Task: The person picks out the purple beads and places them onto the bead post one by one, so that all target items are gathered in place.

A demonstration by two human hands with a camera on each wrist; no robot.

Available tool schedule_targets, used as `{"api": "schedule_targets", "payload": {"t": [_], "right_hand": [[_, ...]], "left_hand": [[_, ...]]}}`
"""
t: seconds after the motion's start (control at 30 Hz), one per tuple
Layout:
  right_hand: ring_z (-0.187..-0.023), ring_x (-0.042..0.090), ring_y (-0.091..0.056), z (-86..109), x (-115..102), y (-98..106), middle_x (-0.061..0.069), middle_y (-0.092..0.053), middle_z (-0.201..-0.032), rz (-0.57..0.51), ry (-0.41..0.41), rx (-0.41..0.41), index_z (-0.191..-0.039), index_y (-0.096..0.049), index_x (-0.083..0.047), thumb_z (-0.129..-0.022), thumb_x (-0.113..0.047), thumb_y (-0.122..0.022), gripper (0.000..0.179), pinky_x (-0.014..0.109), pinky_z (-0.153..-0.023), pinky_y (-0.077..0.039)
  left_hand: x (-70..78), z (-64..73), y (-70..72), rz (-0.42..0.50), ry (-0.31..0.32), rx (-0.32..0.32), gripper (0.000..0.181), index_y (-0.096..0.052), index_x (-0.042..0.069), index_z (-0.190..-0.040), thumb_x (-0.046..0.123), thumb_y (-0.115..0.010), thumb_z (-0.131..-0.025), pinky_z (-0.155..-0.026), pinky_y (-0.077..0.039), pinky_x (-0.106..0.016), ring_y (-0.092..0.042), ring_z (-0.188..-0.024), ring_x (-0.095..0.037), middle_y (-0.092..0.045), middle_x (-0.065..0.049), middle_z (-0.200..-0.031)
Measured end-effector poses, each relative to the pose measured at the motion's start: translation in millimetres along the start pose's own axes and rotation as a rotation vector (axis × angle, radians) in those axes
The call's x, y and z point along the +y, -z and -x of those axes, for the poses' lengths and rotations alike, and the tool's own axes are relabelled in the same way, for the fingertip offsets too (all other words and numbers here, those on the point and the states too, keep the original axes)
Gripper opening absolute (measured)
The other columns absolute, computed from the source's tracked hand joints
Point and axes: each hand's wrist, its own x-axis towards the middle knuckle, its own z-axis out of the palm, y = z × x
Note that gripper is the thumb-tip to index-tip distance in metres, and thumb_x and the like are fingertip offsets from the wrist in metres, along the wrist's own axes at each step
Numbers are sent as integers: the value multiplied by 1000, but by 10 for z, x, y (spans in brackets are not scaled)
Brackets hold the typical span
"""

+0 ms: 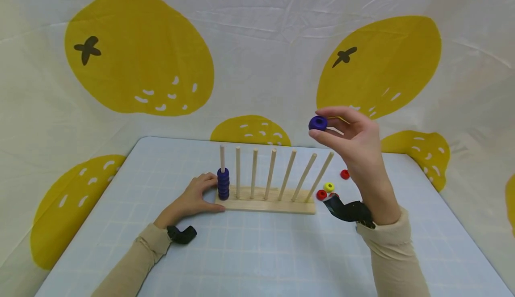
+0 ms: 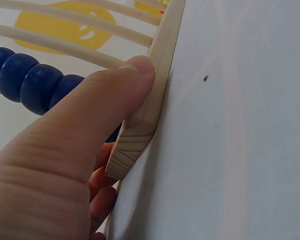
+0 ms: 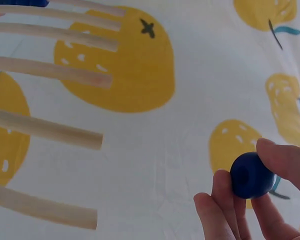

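Between thumb and fingertips, my right hand pinches a blue bead high above the right end of a wooden peg rack. The bead's hole shows in the right wrist view, where the bead is held clear of the pegs. My left hand grips the left end of the rack's base, its thumb on the front edge and its fingers round the far side. On the leftmost peg sits a stack of several blue beads, with the peg's top bare above them. The other pegs carry no beads.
Right of the rack lie a yellow bead, a red bead and another red bead; one more is partly covered by the black wrist strap. A fruit-print curtain hangs behind the pale table.
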Motion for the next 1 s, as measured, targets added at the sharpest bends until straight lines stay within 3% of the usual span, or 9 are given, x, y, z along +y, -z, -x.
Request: {"api": "schedule_targets", "payload": {"t": [0.27,0.63,1.0], "right_hand": [[-94,26,-64,-106,20,-198,19,-62,-112,-69,16,-59,-111,-67,5,-77,17,-74,37,32,-83,-54],[-94,27,-64,-213,95,-507,18,-59,-112,-132,-41,-189,-112,-67,3,-80,11,-75,34,36,-84,-54],[-95,27,-65,-331,283,-786,17,-62,-109,-146,52,-267,-113,-65,8,-81,10,-74,33,37,-86,-54]], "left_hand": [[11,-9,18,6,-18,8,67,-69,12,-120,41,-92,-65,-90,-35,-45,-50,-107,-19,-59,4,-113],[-5,-11,0,21,-30,8,66,-69,14,-121,42,-92,-66,-91,-35,-45,-50,-107,-19,-59,5,-114],[-52,-7,-10,12,-33,9,66,-69,15,-121,44,-91,-66,-89,-34,-43,-50,-106,-17,-59,6,-113]]}}
